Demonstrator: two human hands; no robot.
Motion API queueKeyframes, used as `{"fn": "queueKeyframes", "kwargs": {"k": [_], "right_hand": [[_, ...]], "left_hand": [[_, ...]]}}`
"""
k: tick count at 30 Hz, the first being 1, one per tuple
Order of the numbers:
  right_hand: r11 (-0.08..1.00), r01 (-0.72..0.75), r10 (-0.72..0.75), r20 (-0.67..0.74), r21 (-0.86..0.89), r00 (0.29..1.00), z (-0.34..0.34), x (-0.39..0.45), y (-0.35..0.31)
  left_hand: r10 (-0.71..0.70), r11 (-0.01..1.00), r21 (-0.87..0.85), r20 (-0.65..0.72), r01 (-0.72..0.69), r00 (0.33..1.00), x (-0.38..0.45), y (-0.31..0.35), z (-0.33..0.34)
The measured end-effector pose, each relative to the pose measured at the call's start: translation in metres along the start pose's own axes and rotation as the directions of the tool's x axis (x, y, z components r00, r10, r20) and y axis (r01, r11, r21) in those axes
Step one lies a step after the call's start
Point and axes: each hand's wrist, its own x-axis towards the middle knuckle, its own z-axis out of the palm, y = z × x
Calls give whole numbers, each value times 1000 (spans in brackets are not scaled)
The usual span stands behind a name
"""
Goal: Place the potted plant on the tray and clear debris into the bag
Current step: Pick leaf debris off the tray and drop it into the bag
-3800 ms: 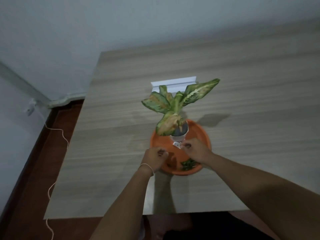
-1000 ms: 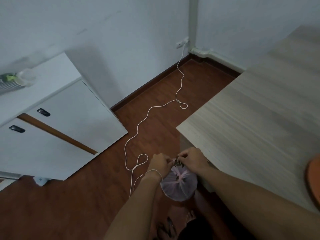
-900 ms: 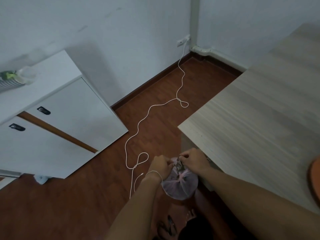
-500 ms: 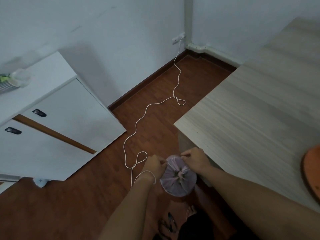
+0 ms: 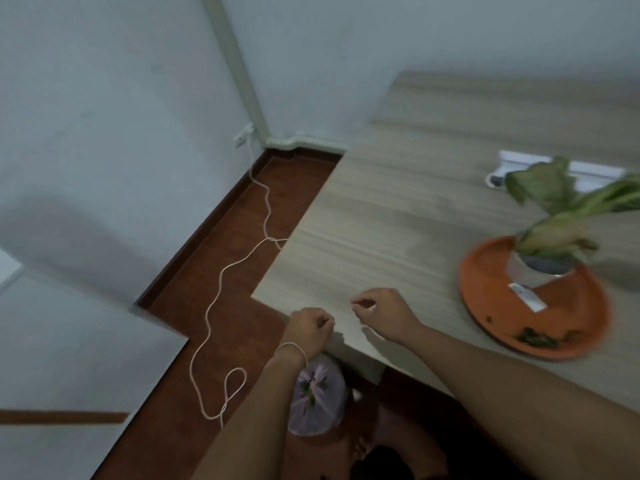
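I record both hands off the bag (image 5: 317,398). Half a second ago they were pinching its gathered neck below the bench; the bag now sits alone on the floor under the near-left corner of the bench (image 5: 398,209), its top drawn together and dark green scraps showing through the thin pink-white plastic. The left hand (image 5: 310,330) hovers at the near edge by that corner, fingers curled loosely in, pinching nothing I can make out. The right hand (image 5: 381,313) is just over the bench surface near the same edge, thumb and forefinger close together; whether a small scrap sits between them I cannot tell.

The view has swung back toward the bench. The potted plant (image 5: 547,237) stands upright on the orange tray (image 5: 485,278) toward the right edge, so I judge that part of the task done. Green debris (image 5: 535,339) lies on the tray's near rim, so I judge clearing incomplete, and the bag looks closed.

A white tag (image 5: 528,296) lies on the tray against the pot's base; any print on it is blurred and unreadable. No brand or writing is legible anywhere. A white cable (image 5: 221,289) trails across the floor from the wall socket.
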Motion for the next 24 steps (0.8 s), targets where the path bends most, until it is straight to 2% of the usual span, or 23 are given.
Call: {"fn": "queueKeyframes", "kwargs": {"k": [4, 9, 11, 13, 15, 18, 21, 24], "right_hand": [[990, -139, 139, -153, 11, 978, -90, -27, 54], [925, -375, 344, -289, -59, 893, -176, -82, 132], [870, -472, 431, -246, -140, 868, -195, -101, 163], [832, -489, 464, -153, -261, 872, -206, -111, 199], [822, -476, 473, -89, -313, 876, -223, -119, 192], [808, -484, 473, -119, -335, 873, -230, -119, 196], [771, -409, 454, -30, -489, 891, -223, -118, 209], [788, -337, 420, 49, -516, 906, -217, -115, 219]], "left_hand": [[124, 992, 6, 87, -125, 988, 27, 77, 42], [230, 973, -25, 220, -231, 948, 44, 168, 98], [260, 964, -26, 281, -263, 924, 49, 197, 120], [281, 953, 6, 345, -302, 895, 55, 222, 141], [290, 936, 73, 391, -343, 874, 59, 245, 158], [267, 905, 179, 467, -386, 843, 62, 273, 181], [269, 815, 309, 547, -490, 793, 69, 289, 200], [211, 749, 386, 632, -539, 746, 73, 293, 212]]}}
